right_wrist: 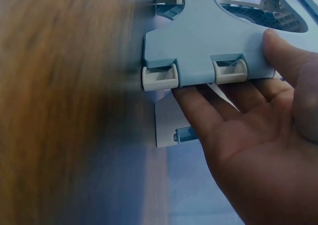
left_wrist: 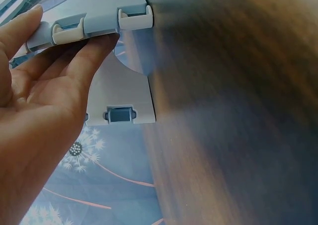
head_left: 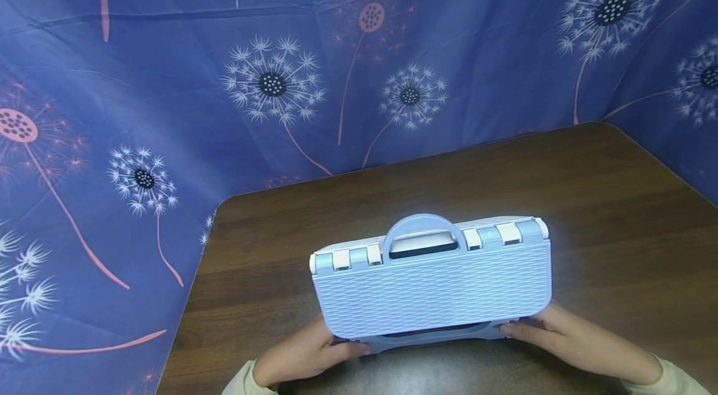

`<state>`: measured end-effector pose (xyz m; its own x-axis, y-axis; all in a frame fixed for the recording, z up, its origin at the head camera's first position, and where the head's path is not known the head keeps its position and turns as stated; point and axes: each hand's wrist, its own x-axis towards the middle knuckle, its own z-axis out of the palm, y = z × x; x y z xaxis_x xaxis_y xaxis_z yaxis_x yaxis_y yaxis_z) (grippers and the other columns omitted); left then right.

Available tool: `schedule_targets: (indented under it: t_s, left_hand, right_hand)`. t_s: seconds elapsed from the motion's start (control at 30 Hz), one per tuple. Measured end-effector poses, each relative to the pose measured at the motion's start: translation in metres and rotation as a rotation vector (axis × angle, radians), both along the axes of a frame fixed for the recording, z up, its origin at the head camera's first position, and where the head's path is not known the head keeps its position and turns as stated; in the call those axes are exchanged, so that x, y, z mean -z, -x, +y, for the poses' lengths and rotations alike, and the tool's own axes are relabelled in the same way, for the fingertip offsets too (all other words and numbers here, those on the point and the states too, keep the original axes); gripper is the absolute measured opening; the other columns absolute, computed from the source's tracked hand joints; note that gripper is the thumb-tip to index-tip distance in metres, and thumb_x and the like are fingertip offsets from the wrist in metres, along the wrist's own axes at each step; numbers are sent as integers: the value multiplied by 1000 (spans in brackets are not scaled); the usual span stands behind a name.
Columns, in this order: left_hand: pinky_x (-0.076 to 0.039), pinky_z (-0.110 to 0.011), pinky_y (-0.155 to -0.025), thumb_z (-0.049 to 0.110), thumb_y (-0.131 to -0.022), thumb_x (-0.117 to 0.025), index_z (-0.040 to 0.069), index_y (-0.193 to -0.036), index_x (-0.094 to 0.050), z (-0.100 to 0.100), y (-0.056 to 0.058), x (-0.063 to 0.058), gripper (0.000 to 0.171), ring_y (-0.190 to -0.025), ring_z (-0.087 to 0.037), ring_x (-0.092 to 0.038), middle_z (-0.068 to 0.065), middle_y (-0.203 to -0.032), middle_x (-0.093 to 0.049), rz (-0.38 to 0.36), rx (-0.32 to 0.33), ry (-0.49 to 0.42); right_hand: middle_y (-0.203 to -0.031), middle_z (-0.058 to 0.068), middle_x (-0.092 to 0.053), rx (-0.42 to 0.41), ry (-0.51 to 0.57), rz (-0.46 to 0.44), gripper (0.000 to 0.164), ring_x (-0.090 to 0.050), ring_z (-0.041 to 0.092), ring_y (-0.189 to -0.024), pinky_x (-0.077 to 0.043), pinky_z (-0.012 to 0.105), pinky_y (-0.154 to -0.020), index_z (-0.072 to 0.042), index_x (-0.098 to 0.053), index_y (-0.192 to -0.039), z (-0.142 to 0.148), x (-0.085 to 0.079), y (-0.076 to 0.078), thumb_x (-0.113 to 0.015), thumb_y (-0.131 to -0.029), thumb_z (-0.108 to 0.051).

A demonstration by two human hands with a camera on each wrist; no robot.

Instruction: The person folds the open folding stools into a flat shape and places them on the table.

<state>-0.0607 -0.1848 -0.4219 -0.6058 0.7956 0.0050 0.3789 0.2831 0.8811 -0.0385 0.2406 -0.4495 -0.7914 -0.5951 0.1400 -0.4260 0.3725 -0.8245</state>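
In the head view, the left hand (head_left: 300, 351) and right hand (head_left: 569, 342) grip the lower edge of a pale-blue and white plastic folding case (head_left: 437, 295), just beyond the thumbs; its upper hinge row (head_left: 490, 235) looks joined.

In the left wrist view, a smooth white panel (left_wrist: 124, 88) shows below the fingers, apart from white clips (left_wrist: 136, 21) above.

The right wrist view matches: this edge seems left unjoined.

We look at a screened-off spot whose kind of room we cannot tell, since blue dandelion-print fabric (head_left: 196, 90) hangs behind and beside the wood-grain table (head_left: 611, 195).
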Motion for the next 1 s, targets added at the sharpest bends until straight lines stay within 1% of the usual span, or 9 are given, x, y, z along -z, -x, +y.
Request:
schedule_targets:
  t_s: [0.13, 0.33, 0.53, 0.67, 0.9, 1.0]
  left_hand:
    - [-39, -30, -105, 23, -102, -59, 24, -147, -37, 0, -1, -1, 50, -121, -11, -47, 4, -145, -49, -8, 0, -1]
    - [-41, -29, -102, 24, -102, -58, 22, -145, -41, 1, -1, -2, 46, -119, -10, -49, 3, -143, -52, -12, -1, -2]
    - [-40, -29, -104, 24, -102, -58, 23, -146, -40, 1, -1, -2, 48, -120, -11, -48, 3, -144, -50, -28, 0, -1]
    - [-40, -29, -104, 23, -102, -58, 22, -147, -39, 0, -1, -2, 48, -120, -11, -48, 3, -144, -50, -25, 5, -3]
    - [-40, -29, -104, 22, -102, -58, 22, -147, -40, 1, -1, -2, 48, -121, -10, -49, 3, -144, -51, -15, 11, -9]
    - [-41, -29, -104, 22, -102, -58, 22, -147, -40, 1, -1, -2, 48, -120, -10, -49, 3, -144, -51, -15, 11, -10]
  right_hand:
    - [-142, -15, -48, 8, -9, -5, 56, -49, 2, -113, -43, 13, -91, -16, -36, -150, 0, 0, 0, -59, -99, -7]
    - [-140, -12, -51, -3, 0, -32, 54, -51, 1, -114, -43, 14, -91, -16, -37, -149, 1, -1, 0, -57, -100, -7]
    - [-139, -11, -52, -11, 9, -24, 53, -51, 2, -112, -44, 14, -90, -14, -38, -148, 1, -1, 0, -57, -100, -5]
    - [-139, -12, -52, -10, 5, -31, 53, -51, 2, -112, -44, 14, -90, -15, -38, -148, 2, 0, 0, -57, -100, -6]
    - [-140, -13, -51, 7, -12, -11, 55, -50, 1, -114, -43, 13, -90, -16, -37, -149, 2, 0, 0, -59, -99, -7]
    - [-139, -12, -51, -2, -3, -10, 55, -50, 1, -113, -43, 14, -90, -15, -37, -149, 1, 0, 0, -58, -99, -6]
